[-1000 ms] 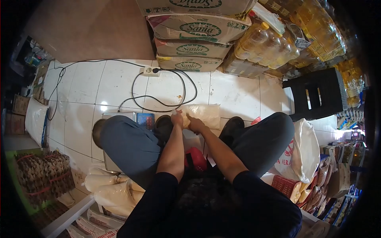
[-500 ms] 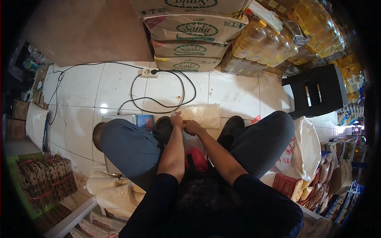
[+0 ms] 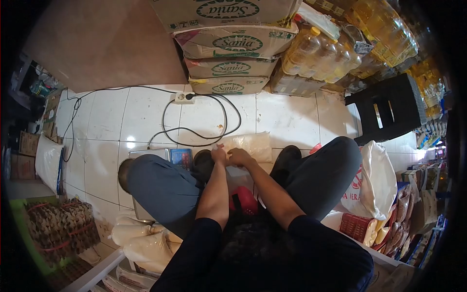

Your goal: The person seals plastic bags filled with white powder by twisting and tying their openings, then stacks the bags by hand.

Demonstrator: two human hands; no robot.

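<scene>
The plastic bag [image 3: 255, 147] is lying at twelve o'clock, left hand [image 3: 220, 155] pinching its near end, right hand [image 3: 240, 157] adjoining with grip indeterminable, a slack pinch possibly risking spillage

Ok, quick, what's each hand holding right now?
Left hand: closed, apparently on the end of the filled plastic bag.
Right hand: curled at the same end; whether it grips cannot be told.
</scene>
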